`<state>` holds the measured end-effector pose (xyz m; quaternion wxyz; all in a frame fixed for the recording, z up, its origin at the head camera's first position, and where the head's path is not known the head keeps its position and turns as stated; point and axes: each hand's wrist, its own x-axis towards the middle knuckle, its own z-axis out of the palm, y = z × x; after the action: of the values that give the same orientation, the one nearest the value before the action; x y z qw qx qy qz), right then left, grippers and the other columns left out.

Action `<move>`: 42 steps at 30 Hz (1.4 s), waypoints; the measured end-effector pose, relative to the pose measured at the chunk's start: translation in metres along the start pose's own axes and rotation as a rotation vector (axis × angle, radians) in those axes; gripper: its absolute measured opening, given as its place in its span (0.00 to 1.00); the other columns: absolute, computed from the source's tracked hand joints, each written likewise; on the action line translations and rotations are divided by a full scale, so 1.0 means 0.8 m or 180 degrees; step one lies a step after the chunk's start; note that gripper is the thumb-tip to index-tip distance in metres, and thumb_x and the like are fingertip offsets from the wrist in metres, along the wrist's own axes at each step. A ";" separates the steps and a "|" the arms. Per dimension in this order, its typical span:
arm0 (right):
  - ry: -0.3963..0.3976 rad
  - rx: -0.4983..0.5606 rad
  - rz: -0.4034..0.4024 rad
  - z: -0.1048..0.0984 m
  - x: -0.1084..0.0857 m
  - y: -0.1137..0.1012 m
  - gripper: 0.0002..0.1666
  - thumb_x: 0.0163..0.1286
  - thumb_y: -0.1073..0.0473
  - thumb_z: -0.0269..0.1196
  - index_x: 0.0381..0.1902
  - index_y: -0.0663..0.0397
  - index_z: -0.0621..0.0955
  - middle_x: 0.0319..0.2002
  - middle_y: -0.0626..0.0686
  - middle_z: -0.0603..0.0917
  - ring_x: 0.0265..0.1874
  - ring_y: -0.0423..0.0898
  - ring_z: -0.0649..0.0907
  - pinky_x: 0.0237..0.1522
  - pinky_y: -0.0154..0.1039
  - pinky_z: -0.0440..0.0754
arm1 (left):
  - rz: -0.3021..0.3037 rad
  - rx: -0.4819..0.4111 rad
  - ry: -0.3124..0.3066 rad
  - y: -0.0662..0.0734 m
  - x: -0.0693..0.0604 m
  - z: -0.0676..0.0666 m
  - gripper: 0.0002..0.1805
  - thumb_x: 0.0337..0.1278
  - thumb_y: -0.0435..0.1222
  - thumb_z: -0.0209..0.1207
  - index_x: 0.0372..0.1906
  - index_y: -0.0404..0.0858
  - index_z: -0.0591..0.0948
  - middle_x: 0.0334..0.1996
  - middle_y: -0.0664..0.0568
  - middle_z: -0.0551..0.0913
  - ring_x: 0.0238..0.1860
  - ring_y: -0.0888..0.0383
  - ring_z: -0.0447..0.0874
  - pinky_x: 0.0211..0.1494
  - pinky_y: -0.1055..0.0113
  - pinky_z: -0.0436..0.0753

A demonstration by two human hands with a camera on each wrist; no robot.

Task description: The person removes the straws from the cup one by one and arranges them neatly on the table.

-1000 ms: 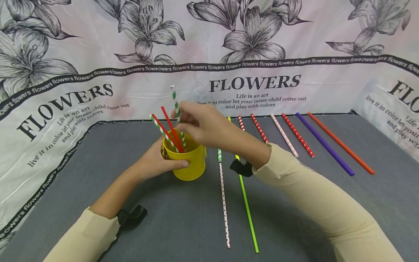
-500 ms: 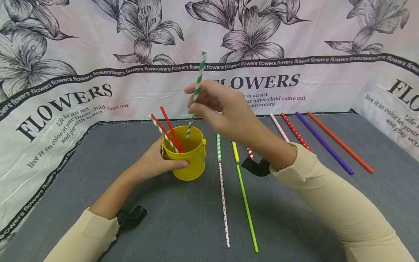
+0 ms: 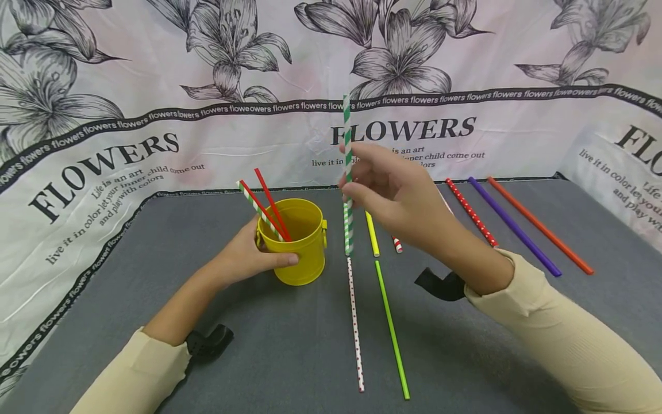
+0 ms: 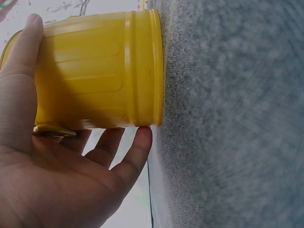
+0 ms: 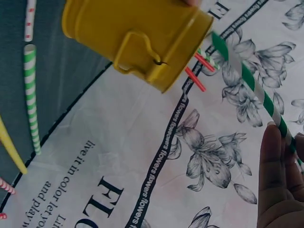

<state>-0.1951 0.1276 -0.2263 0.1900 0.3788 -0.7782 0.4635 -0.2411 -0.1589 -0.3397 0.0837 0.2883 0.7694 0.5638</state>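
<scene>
A small yellow bucket [image 3: 300, 263] stands on the grey cloth, held at its left side by my left hand [image 3: 239, 256], thumb in front; in the left wrist view the fingers [image 4: 135, 152] touch its side. Two red straws and a green-and-white striped straw [image 3: 249, 198] lean together inside the bucket. To the bucket's right, my right hand [image 3: 400, 192] pinches another green-and-white striped straw [image 3: 347, 123], nearly upright and raised, between thumb and fingers. In the right wrist view that straw [image 5: 251, 80] is apart from the bucket's rim.
Right of the bucket lie a striped green straw [image 5: 30, 80], a dotted white straw [image 3: 354, 328], a lime straw [image 3: 392, 333] and a yellow straw [image 3: 372, 234]. Further right are a dotted red straw [image 3: 472, 214], a purple straw [image 3: 514, 227] and an orange straw [image 3: 540, 225]. A flower-printed cloth [image 3: 248, 138] rises behind.
My right hand has lifted the green-and-white straw up out of the bucket and carried it to the right. My left hand and the bucket have stayed in place.
</scene>
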 end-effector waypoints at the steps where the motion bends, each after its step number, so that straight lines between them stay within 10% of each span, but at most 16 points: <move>1: -0.0009 -0.0037 0.0094 -0.002 -0.004 0.001 0.35 0.65 0.75 0.65 0.70 0.63 0.71 0.41 0.53 0.85 0.34 0.43 0.86 0.41 0.36 0.85 | 0.0012 -0.0006 -0.0007 0.001 0.000 0.000 0.43 0.51 0.37 0.75 0.71 0.46 0.64 0.61 0.51 0.76 0.60 0.52 0.75 0.63 0.51 0.75; 6: -0.0179 -0.0134 0.0494 -0.014 -0.025 0.008 0.42 0.63 0.76 0.67 0.73 0.54 0.67 0.42 0.55 0.82 0.29 0.44 0.86 0.32 0.37 0.86 | 0.0033 -0.0022 -0.0011 0.001 0.000 0.000 0.44 0.50 0.37 0.75 0.71 0.46 0.64 0.61 0.52 0.76 0.61 0.53 0.74 0.64 0.50 0.74; 16: -0.0720 -0.0701 0.1066 -0.025 -0.064 0.017 0.17 0.64 0.67 0.70 0.51 0.53 0.83 0.38 0.47 0.86 0.30 0.38 0.85 0.32 0.41 0.85 | 0.0002 -0.0005 0.0010 0.004 -0.001 0.001 0.45 0.50 0.37 0.75 0.71 0.46 0.64 0.61 0.52 0.76 0.60 0.53 0.75 0.63 0.50 0.75; 42: -0.1701 -0.0970 0.1224 -0.028 -0.114 0.060 0.09 0.61 0.62 0.73 0.37 0.53 0.84 0.24 0.39 0.77 0.25 0.37 0.76 0.28 0.36 0.77 | -0.0033 0.0004 0.0033 0.003 -0.001 0.001 0.45 0.49 0.36 0.76 0.71 0.48 0.64 0.61 0.53 0.76 0.60 0.53 0.75 0.64 0.50 0.73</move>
<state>-0.1749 0.1983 -0.3016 -0.0564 0.3005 -0.9176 0.2541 -0.2391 -0.1581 -0.3383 0.0825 0.2814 0.7717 0.5644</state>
